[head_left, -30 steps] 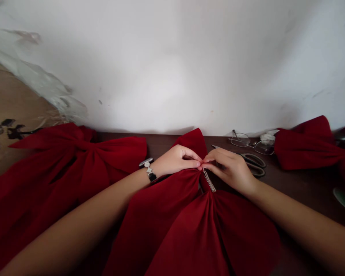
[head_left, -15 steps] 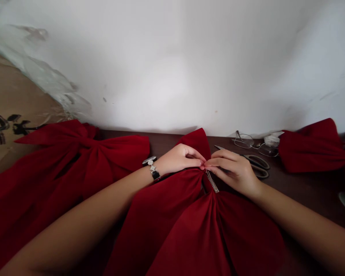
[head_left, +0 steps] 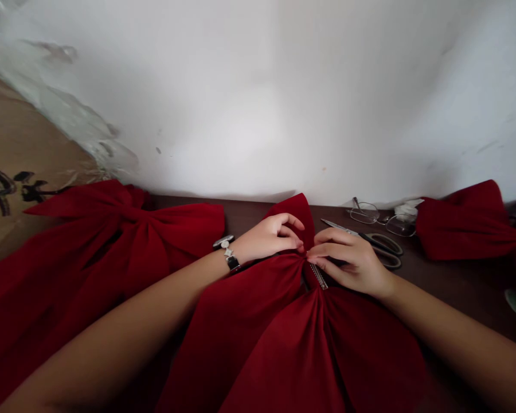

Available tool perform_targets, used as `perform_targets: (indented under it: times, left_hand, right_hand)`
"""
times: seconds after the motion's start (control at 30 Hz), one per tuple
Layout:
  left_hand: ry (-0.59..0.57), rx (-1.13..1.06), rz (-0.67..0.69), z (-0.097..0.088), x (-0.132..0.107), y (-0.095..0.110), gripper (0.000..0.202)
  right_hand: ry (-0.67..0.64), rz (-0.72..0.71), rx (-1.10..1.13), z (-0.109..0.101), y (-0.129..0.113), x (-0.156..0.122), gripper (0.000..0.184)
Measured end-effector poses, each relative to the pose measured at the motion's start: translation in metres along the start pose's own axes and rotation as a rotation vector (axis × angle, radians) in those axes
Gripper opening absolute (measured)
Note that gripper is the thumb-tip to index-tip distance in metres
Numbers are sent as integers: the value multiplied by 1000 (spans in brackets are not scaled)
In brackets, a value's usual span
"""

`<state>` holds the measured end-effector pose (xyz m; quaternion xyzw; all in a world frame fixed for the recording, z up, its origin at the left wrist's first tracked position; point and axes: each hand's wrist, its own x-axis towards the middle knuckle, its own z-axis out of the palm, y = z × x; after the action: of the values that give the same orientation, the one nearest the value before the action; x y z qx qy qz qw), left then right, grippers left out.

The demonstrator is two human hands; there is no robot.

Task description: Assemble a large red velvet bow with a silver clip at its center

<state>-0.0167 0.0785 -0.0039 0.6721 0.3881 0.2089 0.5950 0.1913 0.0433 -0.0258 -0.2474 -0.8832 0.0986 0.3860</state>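
Note:
A large red fabric bow (head_left: 279,338) lies in front of me, gathered at its middle. A silver metal hair clip (head_left: 320,276) sits along that gather, its upper end hidden by fingers. My right hand (head_left: 355,261) pinches at the top end of the clip, thumb and fingertips close together. Just left of it, my left hand (head_left: 279,234) rests by the bow's gather with its index finger raised and apart from the thumb. Its thumb tip is close to the cloth; whether it touches cannot be made out. A watch and a bracelet (head_left: 227,251) circle my left wrist.
Scissors (head_left: 384,249) lie right of my right hand, with eyeglasses (head_left: 364,213) and a white crumpled tissue behind. More red bows lie at the left (head_left: 131,215) and right (head_left: 464,223). A cardboard box (head_left: 34,132) with clear plastic stands at left, a white wall (head_left: 249,103) behind.
My left index finger has lifted away from the thumb, and the left fingertips have parted from the right ones. My right hand stays at the clip's top end, its fingers shifted slightly.

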Motion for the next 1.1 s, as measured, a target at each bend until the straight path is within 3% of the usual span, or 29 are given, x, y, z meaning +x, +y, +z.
perform_targets:
  times: [0.33, 0.5, 0.67, 0.9, 1.1]
  left_hand:
    - [-121, 17, 175, 4, 4, -10, 28]
    - [-115, 66, 179, 5, 1, -6, 32]
    - [-161, 96, 232, 4, 0, -4, 38]
    - [-189, 100, 244, 2, 1, -5, 40]
    - [-145, 83, 281, 4, 2, -10, 41]
  right_hand:
    - [78, 274, 144, 8, -2, 8, 9]
    - [28, 419, 235, 8, 0, 9, 15]
    - [-26, 609, 487, 9, 2, 9, 26]
    - [-20, 628, 504, 10, 5, 8, 33]
    - [-22, 653, 506, 8, 6, 8, 33]
